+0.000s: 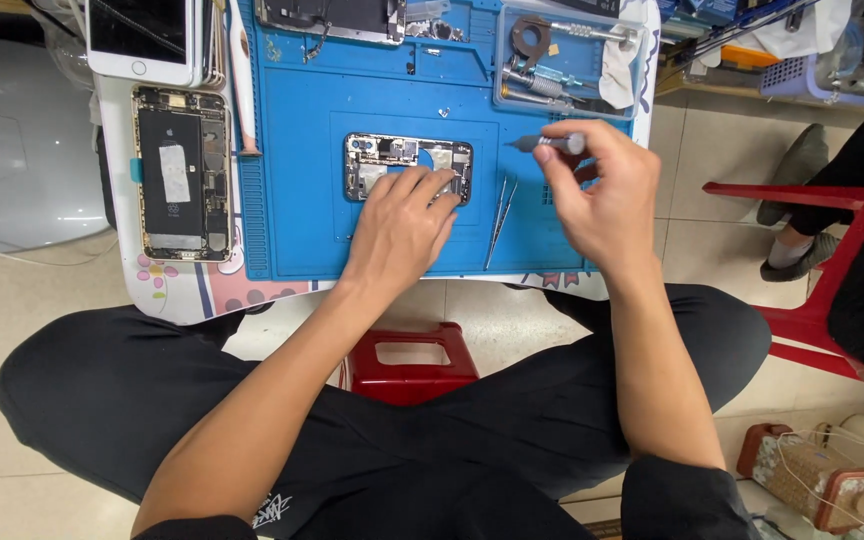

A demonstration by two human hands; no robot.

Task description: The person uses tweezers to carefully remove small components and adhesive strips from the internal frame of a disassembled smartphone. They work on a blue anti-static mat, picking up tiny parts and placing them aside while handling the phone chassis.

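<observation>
Left hand [399,225] resting flat on the opened dark smartphone chassis with exposed boards [407,166], fingers together and spread over its lower half, pressing but clamped on nothing. Right hand [600,200] just right of that chassis, fingers pinched on a slim grey metal precision screwdriver [550,144], tip toward the chassis and not touching it. Chassis lying in the middle of the blue silicone repair mat [292,150] on the bench. Thin steel tweezers [499,220] between chassis and right hand, loose on the mat. Possible trouble: driver tip slipping onto the boards if the left hand relaxes; tweezers knocked off by the right wrist; small screws rolling away. Left of the chassis, off the mat, a second opened phone with black battery [182,172] carrying a pale rectangular label. Above-right of the chassis, a clear plastic tray of tools [567,60].
</observation>
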